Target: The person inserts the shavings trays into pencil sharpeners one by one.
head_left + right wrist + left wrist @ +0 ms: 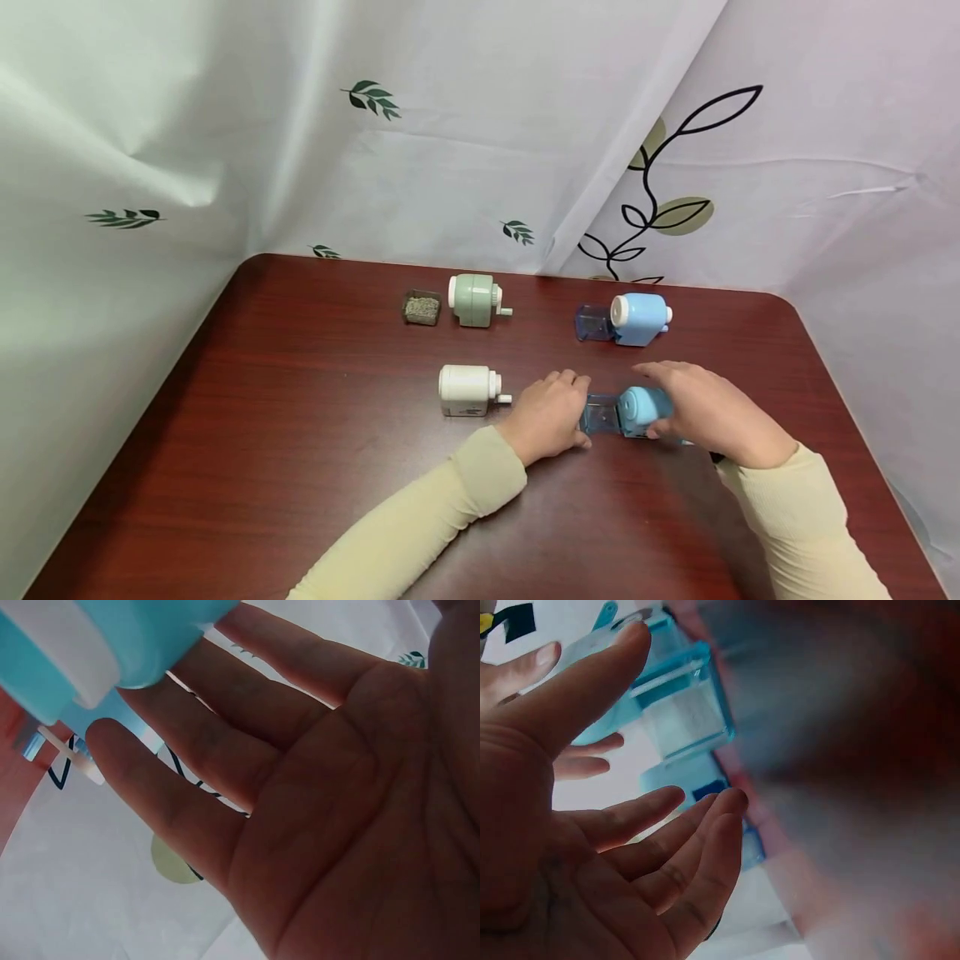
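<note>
Cream sleeves (412,525), fingers (566,381) flanking turquoise sharpener (640,408), wide tabletop (277,425) leftward, edge (862,450) rightward

Stretches the left arm (427,517) and right arm (802,525), both in pale cream cloth sleeves, toward the turquoise, rounded plastic pencil sharpener (637,407). Holds the bare left hand (546,414) to its left, back upward, with thumb spread from loosely bent fingers. Arches the bare right hand (708,408) over its right side, with fingers extended and thumb on its near side.
</note>
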Demonstrator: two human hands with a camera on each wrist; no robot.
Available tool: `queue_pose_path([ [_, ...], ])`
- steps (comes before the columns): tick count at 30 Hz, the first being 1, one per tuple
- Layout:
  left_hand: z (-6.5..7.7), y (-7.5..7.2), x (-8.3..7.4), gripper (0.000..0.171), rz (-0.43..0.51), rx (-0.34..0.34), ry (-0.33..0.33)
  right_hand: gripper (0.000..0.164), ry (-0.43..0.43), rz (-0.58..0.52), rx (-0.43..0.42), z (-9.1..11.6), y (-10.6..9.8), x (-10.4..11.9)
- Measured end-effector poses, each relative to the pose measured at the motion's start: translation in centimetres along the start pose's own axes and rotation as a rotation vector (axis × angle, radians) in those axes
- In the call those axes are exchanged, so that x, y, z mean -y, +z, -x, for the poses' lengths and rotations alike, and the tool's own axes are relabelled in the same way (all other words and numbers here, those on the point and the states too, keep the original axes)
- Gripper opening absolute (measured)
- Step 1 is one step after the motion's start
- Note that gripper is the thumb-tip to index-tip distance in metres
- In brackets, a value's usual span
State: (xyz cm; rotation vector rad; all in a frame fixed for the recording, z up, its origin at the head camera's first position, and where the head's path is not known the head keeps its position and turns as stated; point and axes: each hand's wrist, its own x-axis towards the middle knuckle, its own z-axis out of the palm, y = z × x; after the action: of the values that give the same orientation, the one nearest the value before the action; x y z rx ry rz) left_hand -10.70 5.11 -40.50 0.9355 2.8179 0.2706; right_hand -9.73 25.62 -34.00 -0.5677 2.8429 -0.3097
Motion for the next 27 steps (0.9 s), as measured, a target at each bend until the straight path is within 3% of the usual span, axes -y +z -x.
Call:
queue_pose_path([
  [10, -0.5, 1.0, -0.7, 0.064, -0.023, -0.029, 0.007, 0.055, -0.054, 0.012, -0.014, 0.2, 0.3, -0.5],
  [17, -0.6, 1.1, -0.8, 0.050, -0.033, -0.063, 0.027, 0.053, -0.077, 0.019, -0.042, 0.4, 0.3, -0.7],
  [27, -0.6, 1.2, -0.9, 0.043, -0.046, -0.075, 0.050, 0.052, -0.075, 0.023, -0.058, 0.4, 0.3, -0.8],
])
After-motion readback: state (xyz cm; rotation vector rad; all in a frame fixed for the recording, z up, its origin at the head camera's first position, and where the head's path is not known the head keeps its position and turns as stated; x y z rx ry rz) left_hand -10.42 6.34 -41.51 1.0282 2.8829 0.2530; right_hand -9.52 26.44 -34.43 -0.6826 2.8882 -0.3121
